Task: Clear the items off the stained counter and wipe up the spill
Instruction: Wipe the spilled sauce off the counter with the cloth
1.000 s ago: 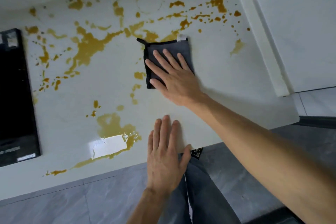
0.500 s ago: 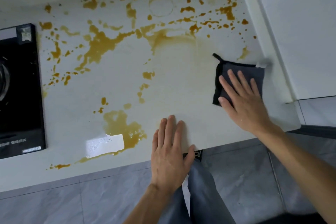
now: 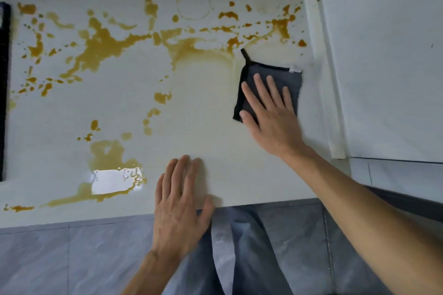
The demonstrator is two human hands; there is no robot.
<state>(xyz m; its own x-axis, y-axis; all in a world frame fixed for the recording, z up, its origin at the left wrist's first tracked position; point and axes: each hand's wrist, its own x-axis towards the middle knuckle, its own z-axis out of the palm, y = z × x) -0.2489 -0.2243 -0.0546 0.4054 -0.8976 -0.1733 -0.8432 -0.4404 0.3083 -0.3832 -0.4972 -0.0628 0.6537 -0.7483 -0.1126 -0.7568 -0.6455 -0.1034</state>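
Grip R flat, fingers spread on cloth | grip L flat, spread, counter edge

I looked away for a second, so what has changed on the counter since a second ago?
The right hand slid the dark grey cloth from mid-counter rightward toward the wall, leaving a pale smear where brown spill had been. It stays flat on the cloth. The left hand stays flat at the white counter edge; the other stains remain.
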